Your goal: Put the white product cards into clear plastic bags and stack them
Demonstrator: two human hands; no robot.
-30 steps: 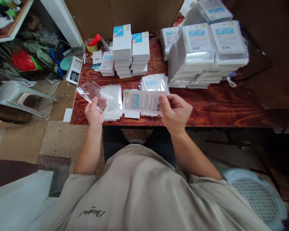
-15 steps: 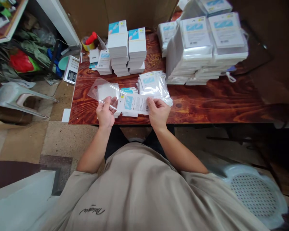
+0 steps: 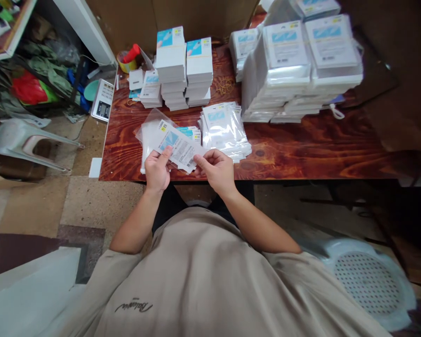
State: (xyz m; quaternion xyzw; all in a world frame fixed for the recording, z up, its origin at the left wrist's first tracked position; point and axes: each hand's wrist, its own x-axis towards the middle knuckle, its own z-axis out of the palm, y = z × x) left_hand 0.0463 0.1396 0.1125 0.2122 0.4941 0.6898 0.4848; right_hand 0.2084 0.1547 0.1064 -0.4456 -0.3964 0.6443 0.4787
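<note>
Left grip [image 3: 156, 169]: clear sleeve [image 3: 148, 133] | wooden table [image 3: 301, 145] | tiled floor [image 3: 101, 201]

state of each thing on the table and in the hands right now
left hand: gripping the clear bag
clear bag: held above the table edge, card partly inside
printed card: tilted, lower end pinched by the right hand
right hand: pinching the card
bagged cards: loose fanned pile, flat on the table
white card stacks: upright, neatly piled
wrapped bundles: stacked high
table: bearing all stacks
</note>
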